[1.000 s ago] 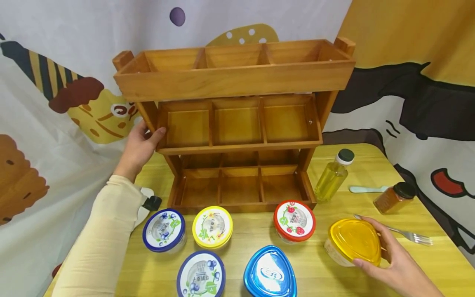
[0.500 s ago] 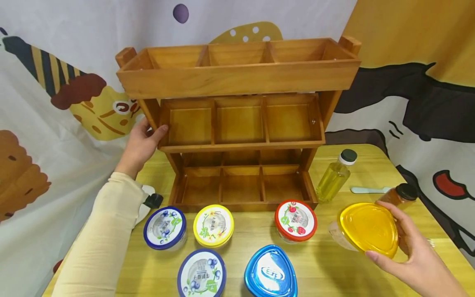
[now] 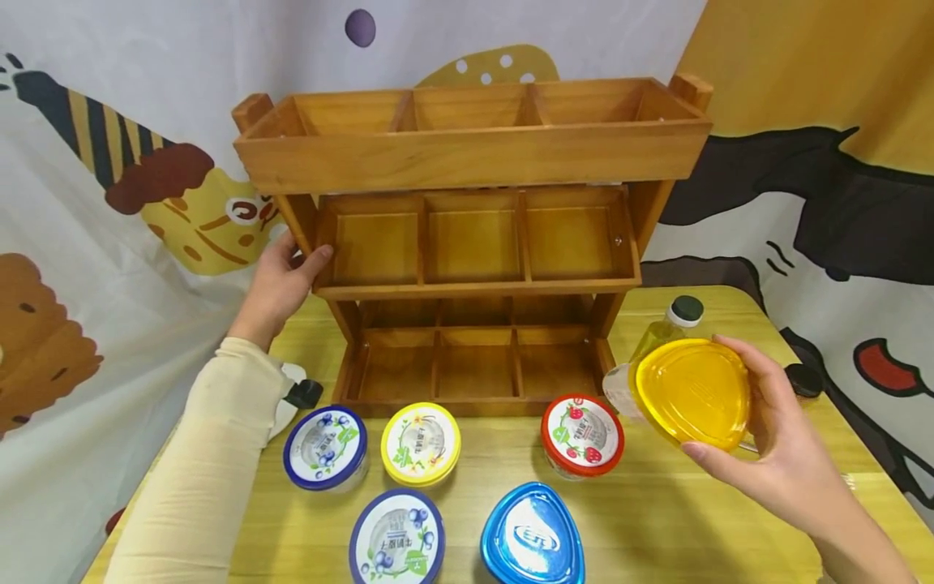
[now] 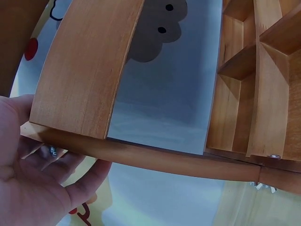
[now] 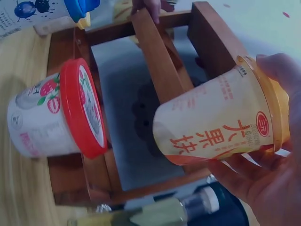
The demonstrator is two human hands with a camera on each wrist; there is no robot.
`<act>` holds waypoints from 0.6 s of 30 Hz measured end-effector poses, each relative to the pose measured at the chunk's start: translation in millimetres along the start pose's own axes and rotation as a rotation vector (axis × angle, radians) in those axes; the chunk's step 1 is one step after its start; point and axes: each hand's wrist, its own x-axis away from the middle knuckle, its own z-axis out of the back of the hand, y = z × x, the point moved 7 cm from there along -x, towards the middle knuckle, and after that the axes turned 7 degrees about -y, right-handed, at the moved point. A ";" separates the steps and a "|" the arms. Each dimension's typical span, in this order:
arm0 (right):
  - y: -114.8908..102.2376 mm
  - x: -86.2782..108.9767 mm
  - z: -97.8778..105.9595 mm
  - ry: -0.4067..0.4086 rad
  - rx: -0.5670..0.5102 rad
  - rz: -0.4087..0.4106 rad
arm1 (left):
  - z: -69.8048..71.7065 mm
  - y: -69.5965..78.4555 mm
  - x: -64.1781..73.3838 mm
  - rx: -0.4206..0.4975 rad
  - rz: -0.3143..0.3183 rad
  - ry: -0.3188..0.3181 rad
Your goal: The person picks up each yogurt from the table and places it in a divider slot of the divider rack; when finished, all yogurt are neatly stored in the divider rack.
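Observation:
My left hand (image 3: 276, 288) grips the left side of a three-tier wooden rack (image 3: 474, 158), around the middle tier. In the left wrist view the fingers (image 4: 91, 183) wrap under its side post (image 4: 164, 157). My right hand (image 3: 791, 454) holds a yogurt cup (image 5: 216, 117) with a shiny yellow lid (image 3: 693, 393), thumb and fingers around the lid's edge. The cup is raised above the table at the right, tilted with its lid toward the head camera, and overlaps an oil bottle (image 3: 686, 311). Each rack tier has three compartments, with nothing seen in them.
A red-lidded cup (image 3: 582, 435), yellow-lidded round cup (image 3: 421, 444), two blueberry cups (image 3: 325, 448) and a blue-lidded cup (image 3: 533, 535) stand before the rack. A dark-capped jar (image 3: 804, 380) is at the right, partly hidden. A white item with a black part (image 3: 304, 394) lies left.
My right hand has lifted the yellow-lidded yogurt cup off the table and brought it up toward the rack, tilting it. My left hand stays on the rack.

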 end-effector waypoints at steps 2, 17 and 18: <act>-1.2 -8.9 -4.5 -0.008 -0.013 0.018 | -0.4 0.1 -0.3 -0.005 0.002 -0.001; 22.8 -52.6 -47.9 -0.097 -0.014 -0.009 | -0.9 -0.4 -0.9 -0.014 -0.005 -0.013; 25.3 -54.3 -50.6 -0.101 -0.011 -0.012 | -0.6 -0.7 -1.0 -0.015 -0.006 -0.011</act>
